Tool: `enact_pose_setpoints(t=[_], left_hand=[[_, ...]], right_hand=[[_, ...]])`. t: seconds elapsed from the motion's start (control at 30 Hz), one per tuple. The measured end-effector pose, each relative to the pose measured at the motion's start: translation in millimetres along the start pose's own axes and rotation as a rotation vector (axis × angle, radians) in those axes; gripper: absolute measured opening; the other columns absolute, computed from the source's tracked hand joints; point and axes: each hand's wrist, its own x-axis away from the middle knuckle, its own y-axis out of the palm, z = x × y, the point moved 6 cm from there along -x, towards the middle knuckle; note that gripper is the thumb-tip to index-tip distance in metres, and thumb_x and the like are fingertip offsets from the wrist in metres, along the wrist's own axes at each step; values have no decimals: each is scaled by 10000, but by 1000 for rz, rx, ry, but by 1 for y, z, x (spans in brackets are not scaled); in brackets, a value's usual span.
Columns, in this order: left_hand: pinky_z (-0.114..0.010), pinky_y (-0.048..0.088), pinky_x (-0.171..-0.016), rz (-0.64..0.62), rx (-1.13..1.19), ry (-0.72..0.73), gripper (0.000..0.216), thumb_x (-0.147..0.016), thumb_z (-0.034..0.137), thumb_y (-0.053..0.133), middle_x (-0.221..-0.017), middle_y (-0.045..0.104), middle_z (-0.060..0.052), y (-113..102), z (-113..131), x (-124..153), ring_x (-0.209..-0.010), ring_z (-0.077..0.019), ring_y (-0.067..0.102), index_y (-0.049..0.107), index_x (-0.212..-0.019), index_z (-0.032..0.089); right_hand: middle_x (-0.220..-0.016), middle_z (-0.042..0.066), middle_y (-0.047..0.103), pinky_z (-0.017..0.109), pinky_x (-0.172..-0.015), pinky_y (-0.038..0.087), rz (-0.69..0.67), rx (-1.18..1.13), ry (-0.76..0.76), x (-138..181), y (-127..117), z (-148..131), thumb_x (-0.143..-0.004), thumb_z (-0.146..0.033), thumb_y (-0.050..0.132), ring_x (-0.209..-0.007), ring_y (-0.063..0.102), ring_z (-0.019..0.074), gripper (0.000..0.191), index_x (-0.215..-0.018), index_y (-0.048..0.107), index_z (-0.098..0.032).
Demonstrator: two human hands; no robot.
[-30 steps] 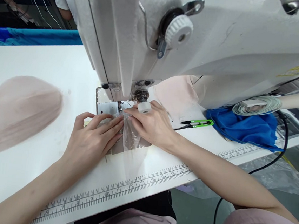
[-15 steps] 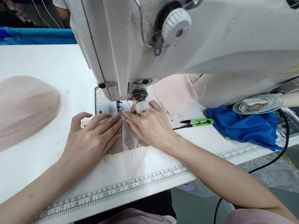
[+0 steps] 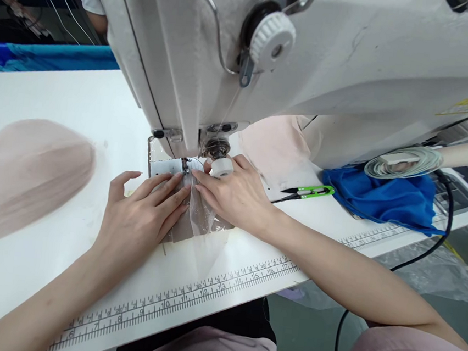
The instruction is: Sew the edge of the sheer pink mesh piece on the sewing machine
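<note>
A white sewing machine [image 3: 311,56] fills the top of the view. Under its presser foot [image 3: 185,166] lies a small piece of sheer beige mesh [image 3: 200,216]. My left hand [image 3: 139,219] lies flat on the mesh, fingers stretched toward the needle. My right hand [image 3: 238,195] rests on the mesh's right side with its fingertips pinched at the fabric edge just in front of the foot. A white thimble-like ring [image 3: 221,166] sits on one of its fingers.
A pile of beige mesh pieces [image 3: 23,172] lies at the left on the white table [image 3: 79,100]. Green thread snips [image 3: 309,192], blue cloth [image 3: 384,198], pink fabric [image 3: 278,146] and a tape roll [image 3: 401,163] are at the right. A ruler strip [image 3: 189,298] edges the table front.
Both hands have slid slightly up toward the presser foot with the mesh; the view shifted a little.
</note>
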Motion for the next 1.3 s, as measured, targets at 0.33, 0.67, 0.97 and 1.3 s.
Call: enact_pose_setpoints(t=[0.33, 0.67, 0.97, 1.3], left_hand=[[-527, 297, -1046, -19, 33, -8, 308, -1004, 253, 460, -1315, 642, -70, 0, -3, 2, -1203, -265, 609, 573, -1290, 255], [-541, 299, -1055, -34, 54, -21, 320, -1003, 269, 465, -1316, 639, -67, 1, -3, 0, -1227, -275, 595, 567, -1305, 274], [-531, 300, -1052, -19, 33, -3, 307, -1016, 273, 434, -1293, 653, -92, 0, -3, 0, -1205, -266, 614, 591, -1277, 232], [-554, 283, -1084, -23, 57, -11, 325, -1021, 288, 409, -1309, 642, -98, 0, -6, -1, -1216, -274, 606, 588, -1285, 228]], right_hand=[[-1132, 82, 693, 383, -838, 327, -33, -41, 11, -1, -1, 1, -1013, -271, 428, -999, 574, 234, 320, -1126, 711, -173], [-1136, 78, 690, 384, -832, 329, -34, -37, 16, 0, -1, 2, -1006, -265, 442, -995, 565, 243, 304, -1133, 707, -185], [-1110, 80, 695, 384, -831, 338, -37, -30, 18, 1, -2, 2, -1005, -265, 443, -967, 570, 237, 308, -1128, 715, -188], [-1120, 83, 691, 383, -839, 338, -24, -32, 25, 0, -2, 2, -1003, -263, 449, -983, 568, 233, 303, -1126, 717, -193]])
